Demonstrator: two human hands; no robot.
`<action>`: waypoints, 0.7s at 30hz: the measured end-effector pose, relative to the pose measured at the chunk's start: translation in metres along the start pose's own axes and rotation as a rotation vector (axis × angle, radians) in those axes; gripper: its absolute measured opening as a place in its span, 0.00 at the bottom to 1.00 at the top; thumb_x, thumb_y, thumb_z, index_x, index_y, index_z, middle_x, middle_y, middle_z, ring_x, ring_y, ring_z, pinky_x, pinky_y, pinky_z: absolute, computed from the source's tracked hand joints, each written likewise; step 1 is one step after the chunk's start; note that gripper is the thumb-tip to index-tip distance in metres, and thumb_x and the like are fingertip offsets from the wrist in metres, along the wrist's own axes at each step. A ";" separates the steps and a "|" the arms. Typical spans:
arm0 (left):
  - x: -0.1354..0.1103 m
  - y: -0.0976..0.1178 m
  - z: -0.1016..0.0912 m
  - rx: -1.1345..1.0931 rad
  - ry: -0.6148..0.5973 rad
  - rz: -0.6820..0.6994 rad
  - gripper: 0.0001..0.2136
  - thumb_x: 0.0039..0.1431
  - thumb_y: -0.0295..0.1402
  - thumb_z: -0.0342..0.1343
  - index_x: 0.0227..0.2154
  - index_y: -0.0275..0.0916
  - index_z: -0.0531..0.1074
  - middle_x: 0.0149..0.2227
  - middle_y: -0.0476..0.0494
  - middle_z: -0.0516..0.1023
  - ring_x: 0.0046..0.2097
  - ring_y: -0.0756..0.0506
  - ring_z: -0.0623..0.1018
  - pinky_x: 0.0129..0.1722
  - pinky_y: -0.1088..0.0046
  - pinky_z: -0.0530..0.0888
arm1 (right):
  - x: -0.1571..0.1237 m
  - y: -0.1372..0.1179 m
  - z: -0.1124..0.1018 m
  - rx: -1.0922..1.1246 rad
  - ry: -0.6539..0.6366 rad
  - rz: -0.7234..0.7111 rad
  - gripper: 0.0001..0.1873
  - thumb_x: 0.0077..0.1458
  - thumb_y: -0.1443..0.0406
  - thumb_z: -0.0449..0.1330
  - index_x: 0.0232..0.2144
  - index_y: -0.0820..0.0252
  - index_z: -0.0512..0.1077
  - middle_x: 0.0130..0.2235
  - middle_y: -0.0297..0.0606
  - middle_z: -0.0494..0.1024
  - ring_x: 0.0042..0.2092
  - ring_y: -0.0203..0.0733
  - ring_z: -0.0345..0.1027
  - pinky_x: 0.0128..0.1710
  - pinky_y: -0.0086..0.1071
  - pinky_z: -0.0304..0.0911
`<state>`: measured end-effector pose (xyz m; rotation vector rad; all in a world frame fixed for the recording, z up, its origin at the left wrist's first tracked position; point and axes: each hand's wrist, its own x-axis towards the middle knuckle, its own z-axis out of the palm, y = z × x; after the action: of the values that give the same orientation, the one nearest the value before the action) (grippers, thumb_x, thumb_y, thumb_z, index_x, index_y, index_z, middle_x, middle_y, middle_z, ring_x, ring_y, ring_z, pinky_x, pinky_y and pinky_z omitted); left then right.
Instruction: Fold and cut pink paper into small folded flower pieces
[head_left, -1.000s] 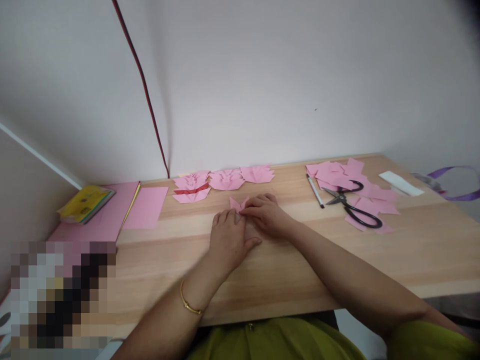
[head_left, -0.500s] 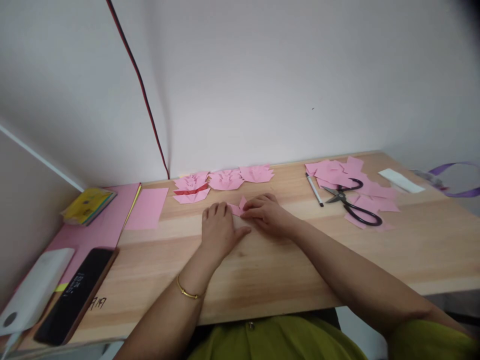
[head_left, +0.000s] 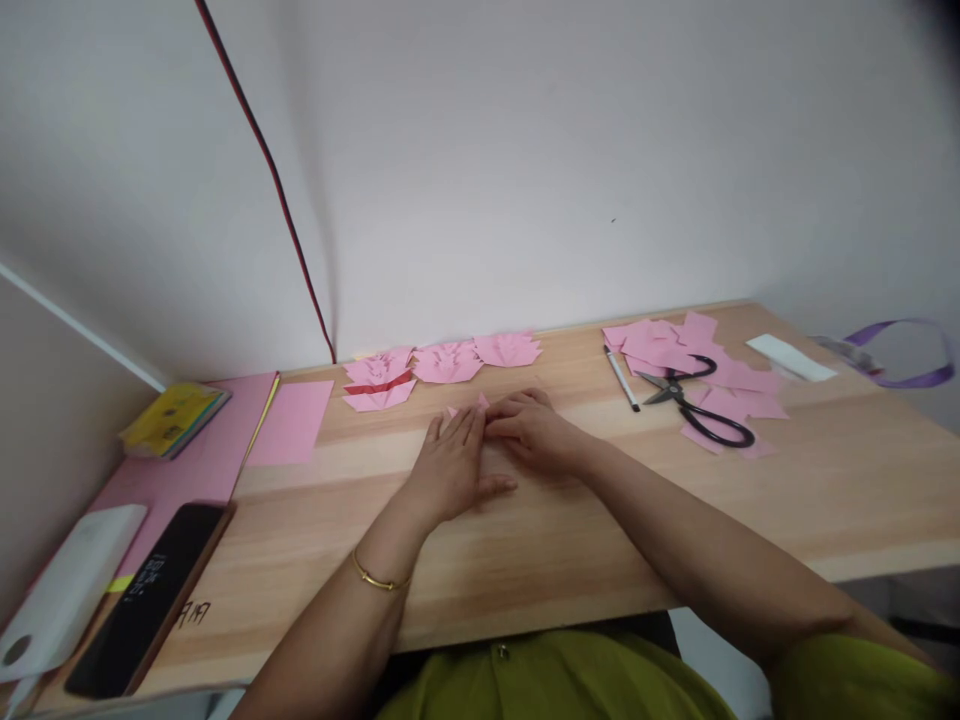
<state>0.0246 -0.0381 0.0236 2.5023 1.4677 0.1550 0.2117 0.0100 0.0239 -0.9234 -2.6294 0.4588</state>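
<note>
A small piece of folded pink paper (head_left: pixel 482 401) lies on the wooden table in front of me, and only its upper tips show past my fingers. Over it rests my left hand (head_left: pixel 454 465), flat with fingers stretched forward and thumb out to the right. From the other side, my right hand (head_left: pixel 536 430) has its fingers curled together at the paper's right edge. Finished-looking folded pink paper shapes (head_left: pixel 448 362) lie in a row behind my hands, and a red strip (head_left: pixel 381 384) crosses one at the left.
To the right are black-handled scissors (head_left: pixel 682 393), a pen (head_left: pixel 622 378), loose pink paper pieces (head_left: pixel 660 343) and a white strip (head_left: pixel 790 357). On the left lie pink sheets (head_left: pixel 291 423), a yellow packet (head_left: pixel 172 420), a phone (head_left: pixel 150 600) and a white device (head_left: pixel 75 580). A wall stands behind.
My left hand has slid right over the folded paper, its fingertips now close against my right hand. Less of the paper shows. The whole view has shifted slightly.
</note>
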 end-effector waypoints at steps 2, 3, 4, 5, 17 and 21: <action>0.001 -0.002 0.001 0.024 0.002 -0.013 0.46 0.52 0.57 0.50 0.65 0.33 0.41 0.66 0.28 0.50 0.67 0.36 0.51 0.63 0.49 0.48 | 0.000 -0.001 0.000 0.003 -0.005 0.003 0.18 0.57 0.69 0.52 0.44 0.50 0.76 0.51 0.40 0.75 0.51 0.46 0.63 0.52 0.45 0.45; 0.001 -0.004 0.002 0.038 0.008 -0.019 0.46 0.52 0.57 0.50 0.65 0.34 0.41 0.66 0.29 0.50 0.67 0.37 0.51 0.62 0.49 0.48 | 0.000 -0.001 0.000 0.004 -0.005 0.003 0.17 0.57 0.69 0.52 0.44 0.50 0.76 0.51 0.40 0.75 0.51 0.46 0.63 0.52 0.45 0.45; 0.001 -0.006 0.003 0.053 0.011 -0.022 0.45 0.52 0.57 0.50 0.66 0.35 0.42 0.66 0.30 0.50 0.67 0.37 0.51 0.62 0.48 0.48 | 0.001 -0.001 0.001 0.005 -0.003 0.005 0.17 0.58 0.68 0.52 0.44 0.50 0.76 0.50 0.40 0.75 0.51 0.46 0.63 0.52 0.45 0.45; 0.002 -0.007 0.004 0.068 0.014 -0.026 0.44 0.52 0.57 0.50 0.65 0.37 0.42 0.66 0.31 0.50 0.67 0.37 0.50 0.62 0.47 0.48 | 0.001 -0.001 0.001 0.006 0.002 0.008 0.16 0.58 0.68 0.52 0.44 0.50 0.76 0.50 0.40 0.75 0.50 0.46 0.63 0.52 0.45 0.45; 0.005 -0.011 0.006 0.132 0.103 -0.091 0.41 0.54 0.58 0.47 0.64 0.36 0.48 0.66 0.30 0.50 0.67 0.35 0.50 0.62 0.46 0.47 | 0.002 0.002 0.004 0.069 0.042 0.056 0.16 0.57 0.70 0.51 0.41 0.54 0.76 0.47 0.40 0.77 0.50 0.43 0.65 0.52 0.43 0.47; -0.002 0.003 -0.005 0.107 0.201 -0.084 0.36 0.54 0.52 0.53 0.60 0.36 0.55 0.63 0.30 0.58 0.63 0.35 0.57 0.61 0.51 0.54 | 0.002 0.005 0.004 0.065 0.032 0.060 0.17 0.54 0.72 0.52 0.42 0.54 0.76 0.47 0.39 0.77 0.50 0.43 0.65 0.53 0.43 0.47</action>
<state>0.0251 -0.0407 0.0290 2.5658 1.6981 0.3300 0.2116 0.0141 0.0187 -0.9829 -2.5480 0.5366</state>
